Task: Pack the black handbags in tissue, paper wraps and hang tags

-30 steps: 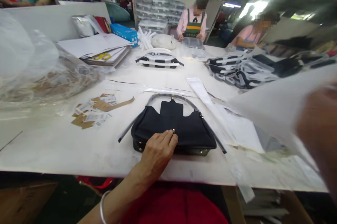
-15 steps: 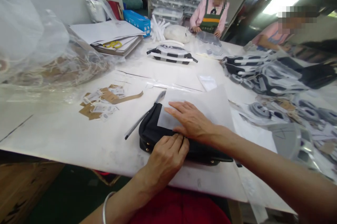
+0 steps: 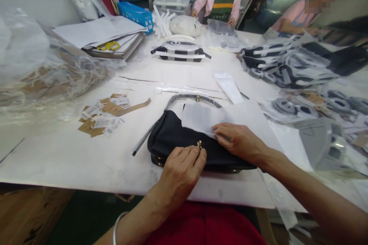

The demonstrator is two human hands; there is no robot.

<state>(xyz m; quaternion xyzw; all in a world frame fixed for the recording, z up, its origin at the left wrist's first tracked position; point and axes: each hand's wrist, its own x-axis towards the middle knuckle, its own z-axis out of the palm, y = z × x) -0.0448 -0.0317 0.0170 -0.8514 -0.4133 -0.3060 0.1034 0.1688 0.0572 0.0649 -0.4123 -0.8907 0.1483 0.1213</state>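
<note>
A black handbag (image 3: 175,134) with gold studs lies on the table in front of me. Its wrapped handle (image 3: 184,97) arches at the back. Curled against the bag's front, my left hand (image 3: 184,164) has its fingers pressed together on the bag just below a gold clasp (image 3: 199,144). My right hand (image 3: 241,139) pinches the edge of a thin translucent white sheet (image 3: 198,117) over the bag's upper part. A wrapped strap end (image 3: 143,139) sticks out at the bag's left.
Brown and white tags (image 3: 100,116) lie left of the bag. A plastic bag (image 3: 57,80) sits farther left, yellow scissors (image 3: 108,46) on stacked papers behind. Another wrapped bag (image 3: 181,51) is ahead, with wrapped straps (image 3: 281,64) piled right. Two people work across the table.
My right hand has moved right from lying spread over the sheet and now pinches its edge. The gold clasp and handle have come into sight. My left hand stays on the bag.
</note>
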